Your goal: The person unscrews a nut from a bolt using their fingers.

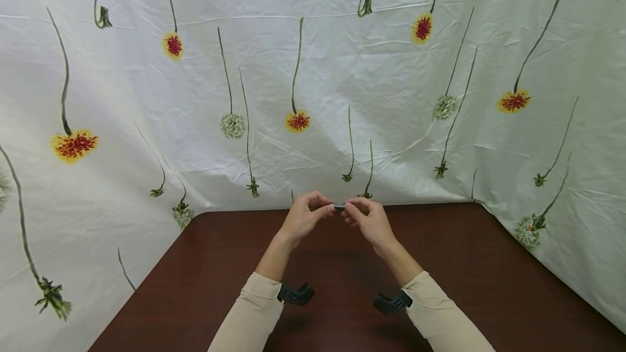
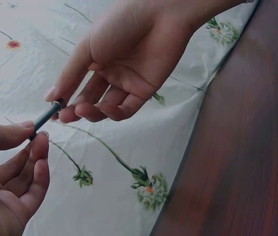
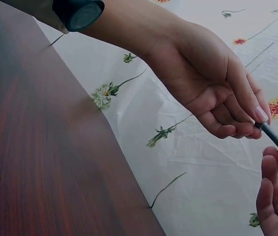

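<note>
A grey threaded bolt [image 1: 339,207] is held up between the two hands, above the far part of the table. My left hand [image 1: 302,218] pinches one end of it between thumb and fingertips. The other end is pinched by my right hand [image 1: 374,222]. In the left wrist view the bolt's thread [image 2: 44,116] shows bare between the fingertips, with a darker part at each end. The fingers partly cover these ends, so I cannot tell which is a head or a nut. The bolt [image 3: 271,134] slants in the right wrist view.
A dark reddish-brown table [image 1: 440,265] lies under the forearms. Behind and beside it hangs a white cloth [image 1: 391,69] printed with flowers. Each wrist wears a black band with a camera piece, the left band [image 1: 295,294] and the right band [image 1: 393,303].
</note>
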`<control>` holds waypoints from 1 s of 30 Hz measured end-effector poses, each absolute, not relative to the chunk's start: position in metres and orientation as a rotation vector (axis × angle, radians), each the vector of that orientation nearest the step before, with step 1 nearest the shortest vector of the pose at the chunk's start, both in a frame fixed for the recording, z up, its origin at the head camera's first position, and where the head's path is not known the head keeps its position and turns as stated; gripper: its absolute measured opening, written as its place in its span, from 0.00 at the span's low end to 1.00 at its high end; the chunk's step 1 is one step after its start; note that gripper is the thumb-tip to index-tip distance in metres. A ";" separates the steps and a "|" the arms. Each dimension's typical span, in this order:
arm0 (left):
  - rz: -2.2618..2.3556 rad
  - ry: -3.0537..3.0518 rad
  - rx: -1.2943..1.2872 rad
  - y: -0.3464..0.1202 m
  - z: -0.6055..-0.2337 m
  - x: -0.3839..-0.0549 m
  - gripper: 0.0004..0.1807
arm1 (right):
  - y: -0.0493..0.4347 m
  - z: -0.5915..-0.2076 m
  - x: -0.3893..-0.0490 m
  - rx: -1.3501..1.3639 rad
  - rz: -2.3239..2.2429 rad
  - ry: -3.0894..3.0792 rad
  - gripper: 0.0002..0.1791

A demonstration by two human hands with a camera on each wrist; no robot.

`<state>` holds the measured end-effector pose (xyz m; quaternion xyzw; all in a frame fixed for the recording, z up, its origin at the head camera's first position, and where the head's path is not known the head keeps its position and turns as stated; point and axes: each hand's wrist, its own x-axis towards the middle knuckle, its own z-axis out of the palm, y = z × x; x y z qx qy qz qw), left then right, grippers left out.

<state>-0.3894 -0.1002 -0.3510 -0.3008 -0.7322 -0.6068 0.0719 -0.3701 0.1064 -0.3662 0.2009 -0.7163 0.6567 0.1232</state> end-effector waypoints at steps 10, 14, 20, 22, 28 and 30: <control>-1.825 -2.197 -0.905 -0.101 -0.349 -0.388 0.10 | 0.106 -0.365 -0.370 0.562 1.875 -2.114 0.16; -1.814 -2.197 -0.906 -0.101 -0.350 -0.389 0.08 | 0.106 -0.366 -0.371 0.552 1.857 -2.116 0.14; -1.823 -2.202 -0.895 -0.101 -0.350 -0.388 0.07 | 0.107 -0.368 -0.373 0.573 1.868 -2.103 0.17; -1.827 -2.204 -0.890 -0.101 -0.349 -0.388 0.07 | 0.107 -0.368 -0.373 0.568 1.867 -2.110 0.18; -1.829 -2.204 -0.894 -0.101 -0.349 -0.387 0.10 | 0.107 -0.368 -0.373 0.557 1.872 -2.093 0.13; -1.832 -2.202 -0.895 -0.101 -0.350 -0.388 0.10 | 0.107 -0.367 -0.373 0.576 1.873 -2.089 0.15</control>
